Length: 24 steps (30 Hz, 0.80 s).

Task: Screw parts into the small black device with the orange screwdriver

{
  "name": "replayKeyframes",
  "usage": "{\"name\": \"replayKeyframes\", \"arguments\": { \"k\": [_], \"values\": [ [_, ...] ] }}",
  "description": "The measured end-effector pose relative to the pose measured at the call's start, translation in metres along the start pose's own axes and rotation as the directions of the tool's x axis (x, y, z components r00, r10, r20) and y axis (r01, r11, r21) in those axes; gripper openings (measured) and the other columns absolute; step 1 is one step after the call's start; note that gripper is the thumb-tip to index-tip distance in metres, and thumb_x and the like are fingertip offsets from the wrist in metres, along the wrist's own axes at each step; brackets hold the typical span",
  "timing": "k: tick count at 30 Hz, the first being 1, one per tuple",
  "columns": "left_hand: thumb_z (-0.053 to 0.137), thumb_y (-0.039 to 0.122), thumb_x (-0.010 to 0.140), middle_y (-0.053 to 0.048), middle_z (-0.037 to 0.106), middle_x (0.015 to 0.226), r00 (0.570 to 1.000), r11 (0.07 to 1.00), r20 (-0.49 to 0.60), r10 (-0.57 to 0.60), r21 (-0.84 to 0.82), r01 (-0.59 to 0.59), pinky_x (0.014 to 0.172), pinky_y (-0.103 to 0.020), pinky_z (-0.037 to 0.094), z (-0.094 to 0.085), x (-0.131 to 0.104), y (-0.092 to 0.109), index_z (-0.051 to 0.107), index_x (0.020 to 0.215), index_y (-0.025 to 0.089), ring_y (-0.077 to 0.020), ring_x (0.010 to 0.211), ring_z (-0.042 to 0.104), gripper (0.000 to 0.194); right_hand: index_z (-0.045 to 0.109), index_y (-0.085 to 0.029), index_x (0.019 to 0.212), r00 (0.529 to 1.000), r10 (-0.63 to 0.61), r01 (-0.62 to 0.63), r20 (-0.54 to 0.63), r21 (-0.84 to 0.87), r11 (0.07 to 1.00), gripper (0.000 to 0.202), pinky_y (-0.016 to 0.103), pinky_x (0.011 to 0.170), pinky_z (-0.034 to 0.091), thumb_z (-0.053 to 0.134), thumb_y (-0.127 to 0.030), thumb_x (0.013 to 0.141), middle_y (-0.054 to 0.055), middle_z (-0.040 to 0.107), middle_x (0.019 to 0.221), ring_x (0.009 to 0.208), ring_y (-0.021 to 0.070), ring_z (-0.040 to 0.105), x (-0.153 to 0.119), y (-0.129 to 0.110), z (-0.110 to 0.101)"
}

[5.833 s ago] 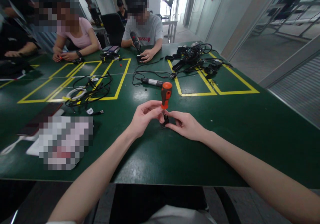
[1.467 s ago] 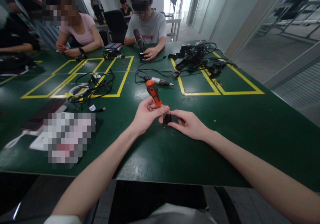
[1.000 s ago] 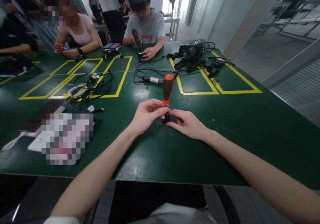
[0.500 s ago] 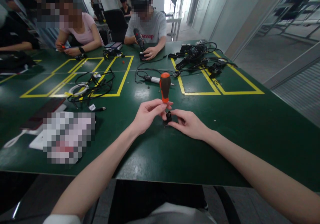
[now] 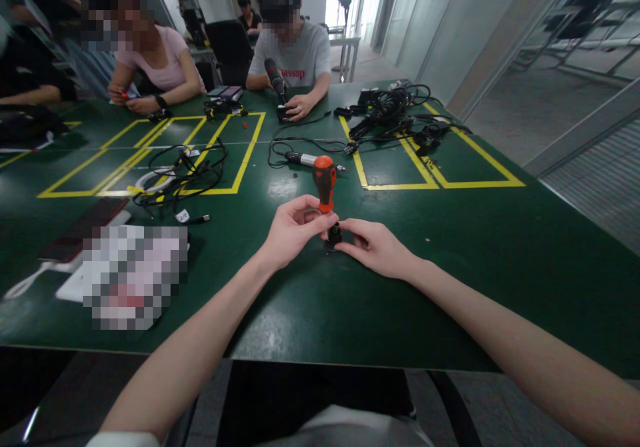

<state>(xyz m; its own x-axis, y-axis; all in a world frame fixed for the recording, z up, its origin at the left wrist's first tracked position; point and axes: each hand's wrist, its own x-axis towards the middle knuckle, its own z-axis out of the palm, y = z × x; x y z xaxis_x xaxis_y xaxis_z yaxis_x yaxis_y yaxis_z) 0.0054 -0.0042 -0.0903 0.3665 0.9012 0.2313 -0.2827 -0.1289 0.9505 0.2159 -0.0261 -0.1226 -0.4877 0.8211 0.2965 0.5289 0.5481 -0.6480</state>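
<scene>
An orange and dark grey screwdriver (image 5: 325, 184) stands nearly upright, handle on top, over the green table. My left hand (image 5: 297, 229) pinches it low down, below the orange collar of the handle; its tip is hidden. Just below and to the right is a small black part (image 5: 335, 234) with a round upright piece on it, resting on the table. My right hand (image 5: 373, 244) grips this part between thumb and fingers from the right side.
Beyond my hands lies a silver electric screwdriver (image 5: 303, 159) with a black cord. Tangled black cables (image 5: 395, 110) lie far right, and more cables (image 5: 200, 174) to the left. A phone (image 5: 83, 227) and a blurred packet (image 5: 137, 277) lie near left. Co-workers sit across the green table (image 5: 475, 254).
The screwdriver has come down slightly and leans a little more to the left, with my left hand still on it. My right hand keeps its hold on the black part.
</scene>
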Motion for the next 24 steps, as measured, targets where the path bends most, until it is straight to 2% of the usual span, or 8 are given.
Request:
{"name": "replayKeyframes", "arguments": {
  "k": [4,7,11,16,21,24],
  "values": [
    [0.09,0.041,0.075,-0.003,0.075,0.083,0.998,0.997,0.056,0.025,0.065,-0.029,0.062,-0.025,0.056,-0.0004,-0.0014,0.0079,0.075,0.086,0.014,-0.0084,0.059,0.062,0.032,0.069,-0.018,0.113,1.0,-0.012,0.012,0.005,-0.002,1.0,0.022,0.027,0.056,0.043,0.064,-0.034,0.098,0.004,0.072,0.087,0.057,0.0137,0.055,0.0,0.0006,-0.0001],
    [0.09,0.039,0.075,-0.004,0.077,0.083,0.998,0.996,0.052,0.025,0.084,-0.03,0.062,-0.025,0.056,-0.0007,-0.0019,0.0096,0.076,0.083,0.014,-0.0092,0.061,0.063,0.03,0.069,-0.018,0.115,1.0,-0.013,0.013,0.002,-0.01,1.0,0.024,0.027,0.056,0.043,0.064,-0.035,0.098,0.003,0.07,0.084,0.057,0.0137,0.055,-0.0002,0.0017,0.0007],
    [0.093,0.036,0.071,-0.004,0.077,0.079,1.0,0.997,0.027,0.014,0.071,-0.016,0.061,-0.025,0.056,-0.0013,-0.0017,0.0062,0.07,0.077,0.013,-0.0097,0.059,0.065,0.033,0.068,-0.017,0.117,1.0,-0.011,0.011,0.0,-0.03,0.999,0.026,0.026,0.057,0.042,0.064,-0.035,0.099,0.002,0.068,0.082,0.057,0.0132,0.054,-0.0004,0.0013,0.0015],
    [0.093,0.033,0.07,0.0,0.074,0.071,1.0,0.998,0.009,0.02,0.063,-0.021,0.053,-0.022,0.053,-0.0013,-0.0015,0.0037,0.062,0.08,0.015,-0.0086,0.05,0.063,0.037,0.068,-0.016,0.118,1.0,-0.024,0.024,0.005,-0.067,0.997,0.027,0.026,0.057,0.04,0.065,-0.034,0.099,0.002,0.068,0.083,0.056,0.0122,0.051,0.0004,-0.0015,0.0015],
    [0.086,0.04,0.081,-0.004,0.078,0.08,0.997,0.995,0.04,0.059,0.083,-0.063,0.06,-0.025,0.057,0.0001,-0.0029,0.0061,0.074,0.096,0.015,-0.0101,0.056,0.066,0.032,0.068,-0.017,0.117,0.999,-0.033,0.033,-0.006,-0.065,0.997,0.026,0.027,0.058,0.039,0.065,-0.034,0.098,0.003,0.07,0.085,0.058,0.0131,0.053,0.001,-0.0012,0.0023],
    [0.085,0.04,0.082,-0.005,0.079,0.082,0.997,0.991,0.015,0.07,0.114,-0.071,0.062,-0.025,0.057,0.0013,-0.0029,0.0059,0.078,0.093,0.014,-0.0091,0.056,0.063,0.028,0.069,-0.017,0.113,0.999,-0.035,0.034,-0.01,-0.063,0.997,0.023,0.027,0.058,0.039,0.065,-0.034,0.098,0.003,0.07,0.085,0.058,0.013,0.053,0.0007,-0.0012,0.0027]
  ]
}}
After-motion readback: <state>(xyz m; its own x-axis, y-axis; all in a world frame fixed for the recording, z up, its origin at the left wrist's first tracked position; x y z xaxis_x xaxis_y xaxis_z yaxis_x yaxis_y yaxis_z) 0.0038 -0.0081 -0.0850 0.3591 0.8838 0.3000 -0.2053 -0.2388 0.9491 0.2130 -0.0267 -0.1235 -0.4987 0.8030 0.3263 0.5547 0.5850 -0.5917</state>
